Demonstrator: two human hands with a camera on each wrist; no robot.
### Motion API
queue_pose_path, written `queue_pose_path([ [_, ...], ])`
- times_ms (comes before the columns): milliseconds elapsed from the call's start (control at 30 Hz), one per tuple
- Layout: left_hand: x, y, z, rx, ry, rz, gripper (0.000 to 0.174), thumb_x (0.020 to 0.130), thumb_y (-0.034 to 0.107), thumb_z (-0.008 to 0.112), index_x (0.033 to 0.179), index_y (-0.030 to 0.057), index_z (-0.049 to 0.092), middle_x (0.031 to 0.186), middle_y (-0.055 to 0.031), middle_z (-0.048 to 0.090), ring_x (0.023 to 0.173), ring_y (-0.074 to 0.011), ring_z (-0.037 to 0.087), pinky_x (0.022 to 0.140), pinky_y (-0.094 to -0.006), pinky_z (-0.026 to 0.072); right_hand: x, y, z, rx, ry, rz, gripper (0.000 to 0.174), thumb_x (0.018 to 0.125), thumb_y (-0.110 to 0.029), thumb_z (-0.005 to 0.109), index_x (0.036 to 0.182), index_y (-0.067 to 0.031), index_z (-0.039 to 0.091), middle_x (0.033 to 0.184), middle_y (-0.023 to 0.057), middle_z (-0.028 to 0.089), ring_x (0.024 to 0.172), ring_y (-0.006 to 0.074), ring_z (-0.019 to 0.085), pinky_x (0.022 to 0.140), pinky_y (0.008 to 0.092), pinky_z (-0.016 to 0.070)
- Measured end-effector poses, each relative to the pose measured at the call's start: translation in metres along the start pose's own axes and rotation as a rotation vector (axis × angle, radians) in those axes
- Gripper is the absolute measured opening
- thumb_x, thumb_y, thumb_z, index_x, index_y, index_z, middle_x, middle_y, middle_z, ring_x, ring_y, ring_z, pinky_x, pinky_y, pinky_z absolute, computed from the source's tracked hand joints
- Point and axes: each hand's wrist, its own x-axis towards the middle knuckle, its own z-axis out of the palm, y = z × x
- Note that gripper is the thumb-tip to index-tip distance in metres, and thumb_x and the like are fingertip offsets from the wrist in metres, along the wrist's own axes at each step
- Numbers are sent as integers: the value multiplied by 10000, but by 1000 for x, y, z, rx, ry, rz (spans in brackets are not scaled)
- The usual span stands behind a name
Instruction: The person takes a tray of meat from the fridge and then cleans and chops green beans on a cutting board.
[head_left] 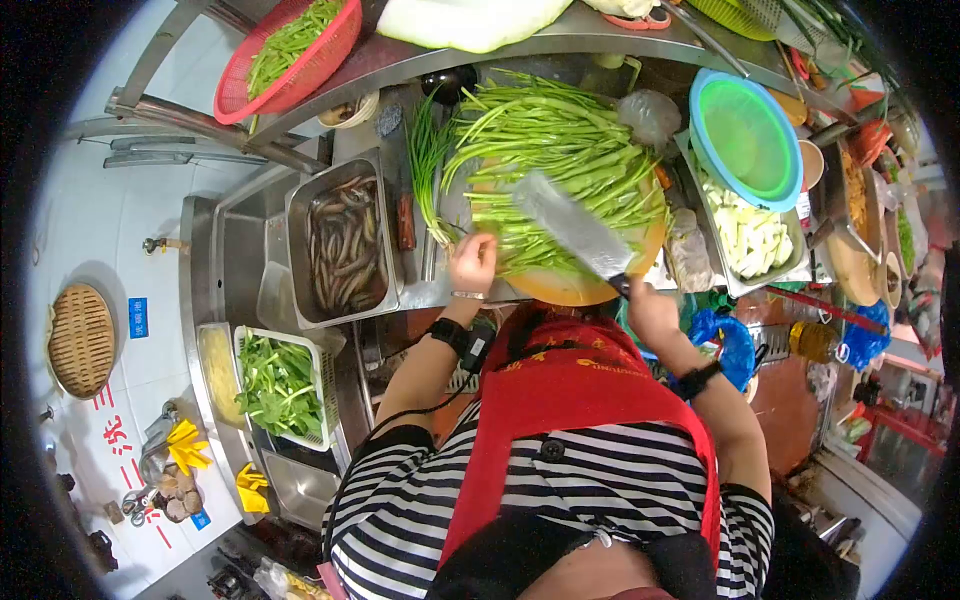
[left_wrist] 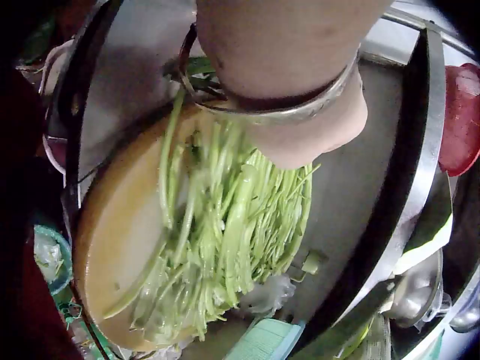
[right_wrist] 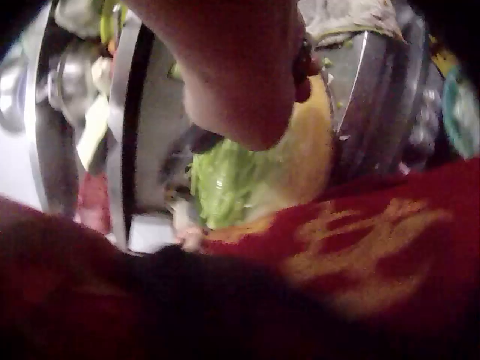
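Note:
My right hand (head_left: 652, 312) grips a cleaver (head_left: 575, 228) by its dark handle, the broad blade slanting up and left over a pile of green vegetable stalks (head_left: 550, 120). The stalks lie on a round yellowish cutting board (head_left: 565, 290) and spread past its far side. My left hand (head_left: 473, 262) is at the board's left edge, beside the stalk ends and the root ends of some green onions (head_left: 428, 180). Its fingers look bent, but I cannot tell whether they hold anything. In the left wrist view the hand overlaps the ends of the stalks (left_wrist: 232, 225).
Left of the board is a metal pan (head_left: 390, 270) of dark, slender fish-like pieces, with a white basket (head_left: 328, 400) of leafy greens below. At right, a blue-rimmed basin (head_left: 790, 185) overlaps a tray of pale cut pieces (head_left: 750, 240). A steel shelf (head_left: 400, 75) crosses behind.

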Motion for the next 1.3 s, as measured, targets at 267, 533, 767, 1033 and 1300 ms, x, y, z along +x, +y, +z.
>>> queue_pose_path([
  [267,-11,13,8,61,-11,14,98,776,149,625,852,88,633,837,-109,613,782,-322,569,699,-408,459,6,8,-55,189,-57,36,351,728,-110,540,1064,-54,454,712,231,611,669,402,611,599,502,478],
  [533,10,16,32,236,-254,52,181,762,182,632,923,105,665,921,-98,621,834,-299,583,755,-410,456,-16,35,-33,674,143,249,327,704,-53,582,1005,10,470,709,258,564,653,425,549,572,459,432],
  [767,18,19,28,96,-172,46,256,723,105,634,979,94,639,920,-96,602,828,-301,560,727,-398,452,-24,24,-31,1023,-11,496,265,732,-71,614,953,8,492,694,25,453,628,122,417,566,286,373],
  [1033,17,19,31,115,-190,42,175,698,105,675,866,92,629,915,-50,582,823,-275,549,735,-385,423,-28,39,9,1008,-32,495,216,762,-13,631,919,-23,482,765,21,467,697,117,406,635,250,380],
  [1300,16,11,29,193,-116,24,102,708,104,665,799,95,621,900,-34,582,823,-253,550,766,-387,403,-27,42,21,1051,-57,555,195,770,11,601,916,-33,481,772,5,448,701,114,411,645,242,383],
])
